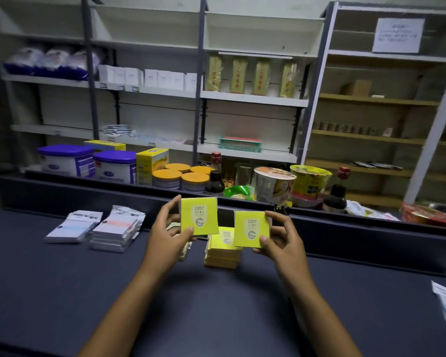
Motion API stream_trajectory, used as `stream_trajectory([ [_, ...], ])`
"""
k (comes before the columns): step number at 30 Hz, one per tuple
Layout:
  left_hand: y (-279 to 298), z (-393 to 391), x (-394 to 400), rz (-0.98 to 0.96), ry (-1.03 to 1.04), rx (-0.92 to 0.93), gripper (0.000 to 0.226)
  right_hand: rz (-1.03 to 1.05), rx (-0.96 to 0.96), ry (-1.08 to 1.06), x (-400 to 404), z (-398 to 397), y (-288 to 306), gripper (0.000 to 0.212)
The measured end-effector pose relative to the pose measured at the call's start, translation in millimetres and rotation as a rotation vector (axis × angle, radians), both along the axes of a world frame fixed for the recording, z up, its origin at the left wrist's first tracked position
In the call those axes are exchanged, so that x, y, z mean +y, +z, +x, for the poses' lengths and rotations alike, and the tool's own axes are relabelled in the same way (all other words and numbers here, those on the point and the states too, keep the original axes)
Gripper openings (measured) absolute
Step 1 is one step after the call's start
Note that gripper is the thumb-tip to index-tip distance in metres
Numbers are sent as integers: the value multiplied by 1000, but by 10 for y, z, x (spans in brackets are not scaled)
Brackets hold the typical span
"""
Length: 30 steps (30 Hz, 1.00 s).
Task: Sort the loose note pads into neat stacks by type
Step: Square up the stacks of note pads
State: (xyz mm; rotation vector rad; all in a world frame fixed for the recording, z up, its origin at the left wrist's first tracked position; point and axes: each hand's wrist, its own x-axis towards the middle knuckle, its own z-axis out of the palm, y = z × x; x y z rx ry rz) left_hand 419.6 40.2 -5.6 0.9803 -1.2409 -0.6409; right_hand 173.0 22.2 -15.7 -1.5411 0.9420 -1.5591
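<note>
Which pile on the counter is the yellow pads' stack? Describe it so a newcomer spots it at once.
Start at the dark counter and find the two raised hands, each holding a yellow pad marked 2207. The yellow stack sits on the counter between and just below the left hand and right hand. Unlike the white packs stacked to its left, it is bright yellow.

Dim room, light from overhead w/ a greenish cast. My forearms throw soft shadows on the dark counter (62, 292). Wide-angle bend: shelf posts (317, 99) bow toward 12 and 3 o'clock. Paper notice (398, 34) at 1 o'clock too blurred to read; corners smeared.
</note>
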Motion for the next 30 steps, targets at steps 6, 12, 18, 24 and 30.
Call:
stream_trajectory([
  [6,70,116,-383,-17,-41,70,68,60,25,11,-267,224,44,42],
  [12,-98,167,-598,-21,-4,49,70,90,105,17,-469,341,4,39],
  [18,-172,66,-621,-31,-18,-55,71,36,335,-107,-533,336,-151,36],
  [24,-193,73,-586,-31,-33,-75,70,-21,669,-280,-514,363,-156,33],
  [30,-211,126,-584,11,-39,-3,69,-12,677,-261,-499,373,-183,32],
])
